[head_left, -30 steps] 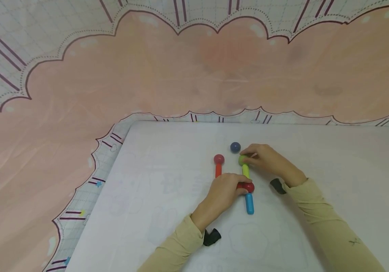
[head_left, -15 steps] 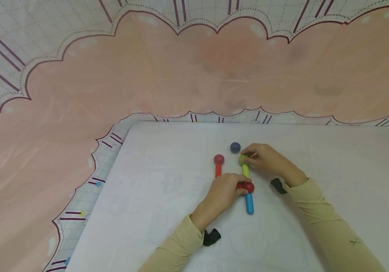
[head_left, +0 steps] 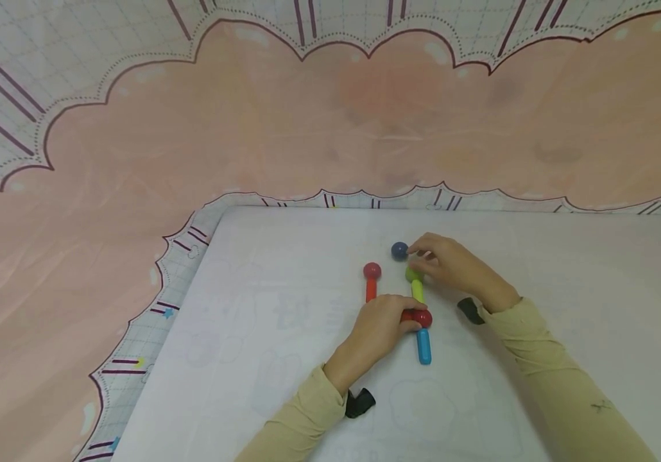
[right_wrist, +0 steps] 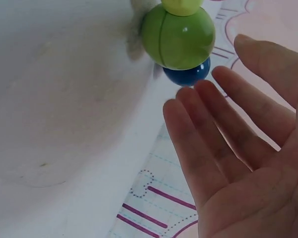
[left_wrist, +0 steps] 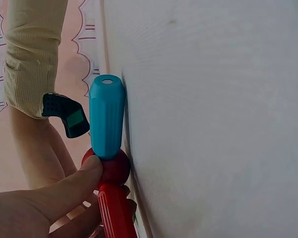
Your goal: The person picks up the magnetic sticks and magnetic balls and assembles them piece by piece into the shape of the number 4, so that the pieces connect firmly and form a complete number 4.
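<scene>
My left hand (head_left: pixel 381 327) pinches a dark red ball (left_wrist: pixel 116 168) between thumb and fingers. Joined to that ball are a blue stick (left_wrist: pixel 107 116) pointing toward me, a red stick (left_wrist: pixel 116 210) partly under the hand, and a yellow-green stick (head_left: pixel 418 290) reaching away. A green ball (right_wrist: pixel 181 37) caps the far end of the yellow-green stick. Just beyond it lies a loose dark blue ball (head_left: pixel 400 251). My right hand (head_left: pixel 452 266) hovers beside both balls, holding nothing; its fingers stretch out toward the blue one in the right wrist view.
Left of the joined pieces, another red stick (head_left: pixel 371 290) carries a red ball (head_left: pixel 372 271), its near end hidden by my left hand. Everything rests on a white tabletop (head_left: pixel 284 269), whose far edge meets a peach patterned cloth (head_left: pixel 284 128). Dark devices show at both sleeve cuffs.
My right hand has let go of the green ball and shifted slightly away from me, its fingers spreading near the blue ball. The left hand has kept its grip in place.
</scene>
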`<action>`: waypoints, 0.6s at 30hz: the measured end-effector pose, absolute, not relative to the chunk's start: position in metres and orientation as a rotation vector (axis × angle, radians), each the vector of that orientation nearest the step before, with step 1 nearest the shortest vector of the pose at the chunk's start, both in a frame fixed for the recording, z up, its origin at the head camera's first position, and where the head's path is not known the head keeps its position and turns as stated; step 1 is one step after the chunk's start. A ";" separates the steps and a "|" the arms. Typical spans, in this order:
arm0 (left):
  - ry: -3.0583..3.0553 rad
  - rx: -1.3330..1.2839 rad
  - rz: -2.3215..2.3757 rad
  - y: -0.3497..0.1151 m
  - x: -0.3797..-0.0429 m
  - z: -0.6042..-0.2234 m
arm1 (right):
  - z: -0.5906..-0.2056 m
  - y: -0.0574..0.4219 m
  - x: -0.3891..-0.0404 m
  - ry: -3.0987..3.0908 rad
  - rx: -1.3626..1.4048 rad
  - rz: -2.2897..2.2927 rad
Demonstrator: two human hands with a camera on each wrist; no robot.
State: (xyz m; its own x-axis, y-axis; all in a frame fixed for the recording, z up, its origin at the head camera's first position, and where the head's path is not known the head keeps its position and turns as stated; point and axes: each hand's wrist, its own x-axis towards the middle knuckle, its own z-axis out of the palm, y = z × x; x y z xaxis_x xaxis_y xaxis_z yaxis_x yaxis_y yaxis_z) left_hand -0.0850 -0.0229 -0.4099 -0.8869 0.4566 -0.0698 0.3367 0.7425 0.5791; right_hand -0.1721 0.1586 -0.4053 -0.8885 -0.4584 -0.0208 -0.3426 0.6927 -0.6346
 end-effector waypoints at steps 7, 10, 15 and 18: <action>2.728 0.633 0.868 -0.024 -0.085 -0.410 | -0.402 0.154 -0.175 2.765 -0.714 -0.946; 2.729 0.631 0.870 -0.024 -0.085 -0.410 | -0.402 0.152 -0.177 2.767 -0.723 -0.946; 2.726 0.626 0.880 -0.024 -0.084 -0.410 | -0.404 0.148 -0.178 2.765 -0.723 -0.939; 2.720 0.624 0.891 -0.025 -0.084 -0.411 | -0.404 0.147 -0.180 2.765 -0.733 -0.938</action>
State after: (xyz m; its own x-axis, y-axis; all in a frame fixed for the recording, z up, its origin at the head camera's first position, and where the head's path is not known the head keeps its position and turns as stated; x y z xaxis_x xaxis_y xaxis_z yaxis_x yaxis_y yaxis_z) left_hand -0.0845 -0.0245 -0.4107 -0.8878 0.4552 -0.0670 0.3275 0.7274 0.6031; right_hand -0.1796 0.1470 -0.4041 -0.8735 -0.4858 0.0308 -0.4044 0.6890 -0.6015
